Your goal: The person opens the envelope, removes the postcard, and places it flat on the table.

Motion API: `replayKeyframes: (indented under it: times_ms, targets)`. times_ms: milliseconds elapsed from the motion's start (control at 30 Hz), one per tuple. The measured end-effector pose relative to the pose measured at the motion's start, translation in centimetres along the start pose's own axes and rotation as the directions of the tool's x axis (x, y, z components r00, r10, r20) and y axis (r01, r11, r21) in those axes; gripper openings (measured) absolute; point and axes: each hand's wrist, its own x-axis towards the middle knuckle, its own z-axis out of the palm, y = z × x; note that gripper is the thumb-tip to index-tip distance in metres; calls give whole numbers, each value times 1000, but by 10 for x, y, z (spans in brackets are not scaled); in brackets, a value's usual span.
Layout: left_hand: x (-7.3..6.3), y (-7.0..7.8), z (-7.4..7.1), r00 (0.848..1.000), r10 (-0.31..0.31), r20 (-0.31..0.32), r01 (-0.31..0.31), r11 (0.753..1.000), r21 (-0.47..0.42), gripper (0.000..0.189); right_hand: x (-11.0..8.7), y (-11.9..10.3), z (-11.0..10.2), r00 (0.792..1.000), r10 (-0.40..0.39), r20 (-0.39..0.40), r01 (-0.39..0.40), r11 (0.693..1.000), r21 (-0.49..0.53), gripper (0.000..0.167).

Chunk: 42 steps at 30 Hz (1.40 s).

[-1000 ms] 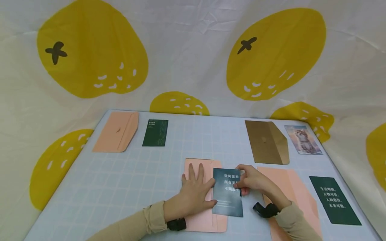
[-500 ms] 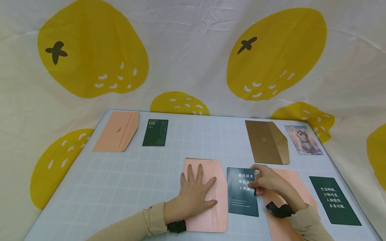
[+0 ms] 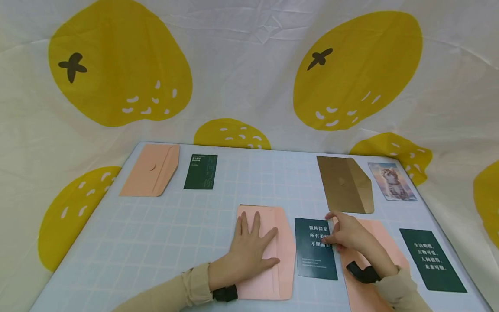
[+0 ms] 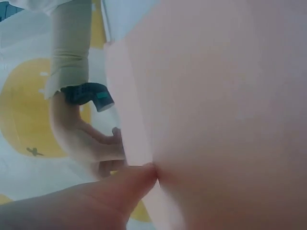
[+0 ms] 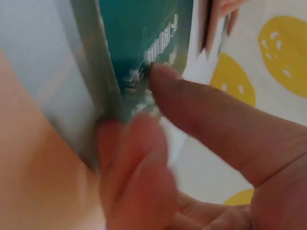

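Observation:
My left hand (image 3: 249,255) lies spread on a pink envelope (image 3: 259,288) whose flap is unfolded to the right. A thin brown edge shows at that envelope's top. In the left wrist view my thumb (image 4: 139,179) rests by the flap crease. Just right of the flap, a dark green card (image 3: 313,260) with white writing lies apart from the envelope. My right hand (image 3: 351,236) holds the card's right edge, thumb on its printed face and the other fingers curled at the edge. The right wrist view, partly blurred, shows the thumb against the green card (image 5: 129,38).
Another pink envelope (image 3: 362,294) lies beneath my right forearm, beside a green card (image 3: 432,260). A brown envelope (image 3: 339,186) and a cat picture card (image 3: 393,182) lie back right. Back left are a pink envelope (image 3: 148,171) and a green card (image 3: 200,172).
The right hand has drawn the green card rightward, off the pink envelope's flap and onto the table. The left hand has stayed on the envelope, shifting slightly left.

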Motion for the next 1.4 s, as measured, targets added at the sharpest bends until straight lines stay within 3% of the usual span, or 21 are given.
replayKeyframes:
  times_ms: [100, 233, 367, 433, 500, 600, 700, 867, 1033, 1200, 1400]
  targets:
    - [-3, -3, 0, 999, 27, -22, -28, 999, -45, 77, -9, -10, 0, 996, 15, -87, -28, 989, -147, 73]
    - [-15, -5, -5, 997, 71, -25, -73, 994, -81, 83, -25, -23, 5, 985, -111, -128, 72, 958, -279, 75]
    - [-33, -3, -7, 993, 108, 39, -106, 993, -49, 103, -42, -27, 20, 946, -323, -18, 286, 862, -418, 77]
    - [-41, -2, -6, 990, 134, 49, -135, 991, 11, 115, -49, -25, 29, 919, -388, 66, 373, 806, -459, 78]
    - [-47, 0, -3, 985, 170, 13, -170, 983, 74, 123, -54, -22, 36, 905, -405, 128, 415, 779, -470, 80]
    - [-51, 1, 3, 975, 214, -57, -204, 969, 141, 127, -59, -19, 44, 912, -378, 161, 407, 783, -470, 81]
    - [-52, 2, 8, 972, 221, -85, -208, 969, 137, 126, -60, -16, 47, 919, -362, 155, 391, 789, -475, 78]
    - [-51, 1, 11, 975, 208, -72, -203, 977, 71, 120, -60, -13, 50, 913, -381, 145, 401, 775, -488, 76]
    - [-45, -2, 14, 975, 208, -80, -199, 974, 111, 117, -57, -11, 50, 912, -389, 132, 401, 770, -496, 76]
    - [-37, -8, 11, 978, 203, -52, -196, 973, 124, 116, -52, -12, 48, 923, -360, 133, 378, 791, -481, 76]
    - [-23, -18, 7, 984, 180, -15, -179, 983, 31, 114, -43, -13, 44, 932, -339, 129, 359, 810, -463, 76]
